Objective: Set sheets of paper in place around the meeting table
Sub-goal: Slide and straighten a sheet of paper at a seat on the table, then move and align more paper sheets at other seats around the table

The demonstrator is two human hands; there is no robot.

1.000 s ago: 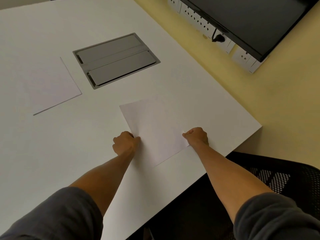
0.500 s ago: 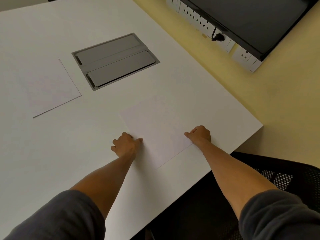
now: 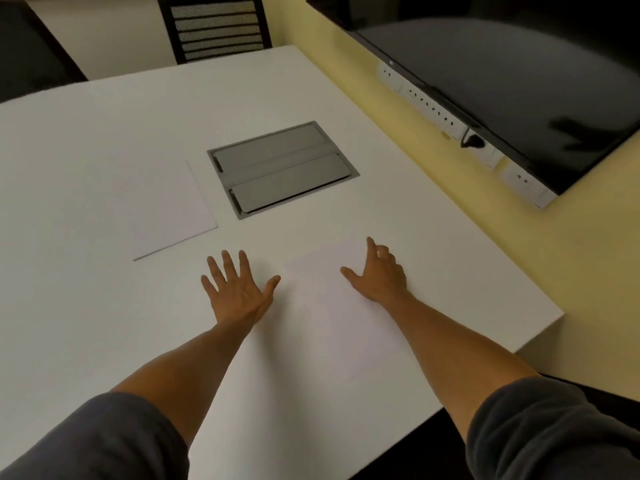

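A white sheet of paper (image 3: 332, 306) lies flat on the white meeting table (image 3: 86, 140), near its right front edge. My left hand (image 3: 239, 289) is spread open, palm down, on the table just left of that sheet. My right hand (image 3: 379, 275) rests with fingers apart on the sheet's right side. Neither hand holds anything. A second white sheet (image 3: 162, 209) lies further back to the left, apart from both hands.
A grey metal socket hatch (image 3: 282, 169) is set into the table beyond the sheets. A black screen (image 3: 502, 84) and a strip of wall sockets (image 3: 446, 116) hang on the yellow wall at right. A black chair (image 3: 214, 26) stands at the far end.
Both hands have let go of the near sheet's edges and opened flat; the left hand has slid off to the sheet's left. The view has tilted upward, showing more of the far end.
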